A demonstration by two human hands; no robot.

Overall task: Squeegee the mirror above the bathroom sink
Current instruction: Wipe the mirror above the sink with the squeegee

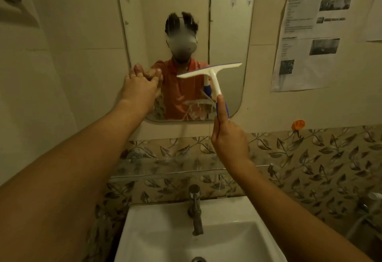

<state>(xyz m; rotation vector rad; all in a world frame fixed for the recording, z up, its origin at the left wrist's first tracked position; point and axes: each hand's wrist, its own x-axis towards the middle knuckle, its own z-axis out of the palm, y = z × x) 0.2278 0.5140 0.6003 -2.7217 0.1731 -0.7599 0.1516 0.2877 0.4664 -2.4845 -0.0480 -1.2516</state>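
While the left hand [140,88] is pressing straight, spread fingers against the mirror [227,34] close to its left edge, the right hand [227,137] is gripping the squeegee [210,71] by the blue lower part of its handle, with the thumb lying up along the white stem. The squeegee is hanging in front of the mirror's middle and right half. Its blade is tilting, with the left end lower and the right end higher. I cannot tell whether the blade is touching the glass.

Papers [306,34] are hanging on the wall just right of the mirror, and an orange hook [298,124] is sticking to the wall below them. A glass shelf [165,170] is running under the mirror in front of leaf-patterned tiles [310,168]. Beneath it a tap [195,210] is standing at the back of the white sink [157,230]. The left forearm is crossing in front of the mirror's lower left corner and hiding part of it.

The blade's right end is lying near the mirror's right edge, short of the papers. Above the blade, open glass is stretching up to the top of the view. Below it, soapy streaks [196,111] are clinging along the bottom edge, beside the rounded lower right corner. Between the two hands, a band of glass is showing uncovered.
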